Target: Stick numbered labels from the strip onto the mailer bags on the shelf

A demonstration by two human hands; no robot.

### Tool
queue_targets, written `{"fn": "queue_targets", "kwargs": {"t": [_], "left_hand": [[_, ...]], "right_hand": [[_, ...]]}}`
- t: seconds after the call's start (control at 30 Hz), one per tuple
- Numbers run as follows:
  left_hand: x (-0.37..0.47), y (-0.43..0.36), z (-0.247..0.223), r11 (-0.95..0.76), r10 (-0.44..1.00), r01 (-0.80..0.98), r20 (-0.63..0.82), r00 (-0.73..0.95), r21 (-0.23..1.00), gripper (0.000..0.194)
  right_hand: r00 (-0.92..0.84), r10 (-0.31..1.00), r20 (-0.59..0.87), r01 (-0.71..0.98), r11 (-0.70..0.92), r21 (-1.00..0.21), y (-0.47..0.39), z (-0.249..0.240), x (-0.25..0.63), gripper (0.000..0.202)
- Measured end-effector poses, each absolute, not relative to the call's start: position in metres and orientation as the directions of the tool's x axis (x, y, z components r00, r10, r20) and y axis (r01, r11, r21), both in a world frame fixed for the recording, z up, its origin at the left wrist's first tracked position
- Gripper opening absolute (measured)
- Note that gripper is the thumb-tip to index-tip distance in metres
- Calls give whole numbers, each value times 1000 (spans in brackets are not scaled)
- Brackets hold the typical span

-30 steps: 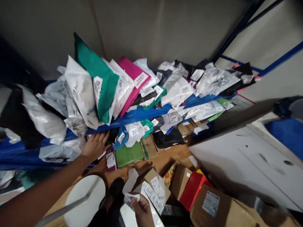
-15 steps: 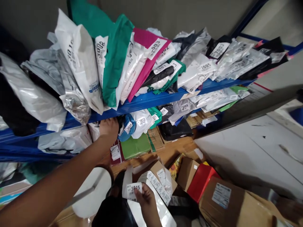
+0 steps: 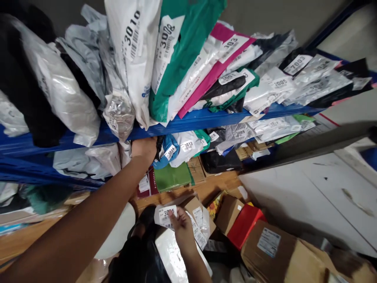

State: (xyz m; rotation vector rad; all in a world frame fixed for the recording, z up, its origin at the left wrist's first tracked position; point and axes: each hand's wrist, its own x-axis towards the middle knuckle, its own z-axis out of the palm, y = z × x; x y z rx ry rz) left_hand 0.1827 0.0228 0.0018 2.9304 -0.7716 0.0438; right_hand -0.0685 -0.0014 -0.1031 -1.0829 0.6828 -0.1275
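Observation:
My left hand reaches in under the blue upper shelf, among the parcels on the lower level. Its fingers are hidden, so what they touch does not show. Right beside it are a blue plastic parcel labelled 3014 and a white parcel labelled 3013. Lower down, my right hand pinches a strip of white number labels between thumb and fingers; the thumb partly covers the top number. More sheets of printed labels and a white parcel lie below and beside that hand.
Mailing bags stand packed along the upper shelf, among them a white one labelled 3010 and a green one. Cardboard boxes and a red box crowd the floor at right. A white cabinet stands behind them.
My left hand has gone further in under the upper shelf, and its fingers have dropped out of sight. The view has shifted closer to the shelf. My right hand still holds the label strip.

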Motion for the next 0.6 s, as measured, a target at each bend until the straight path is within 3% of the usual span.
{"fn": "queue_targets", "kwargs": {"t": [0.33, 0.5, 0.6], "left_hand": [[150, 70, 1, -637, -766, -754, 20, 642, -161, 30], [135, 55, -17, -743, -665, -643, 103, 740, -185, 30], [136, 61, -30, -750, -656, -659, 194, 729, -59, 22]], "right_hand": [[794, -431, -429, -259, 398, -880, -1, -84, -60, 44], [826, -516, -228, -196, 116, -974, -19, -36, -25, 39], [885, -464, -41, -137, -175, -975, -29, -6, 9, 30]]}}
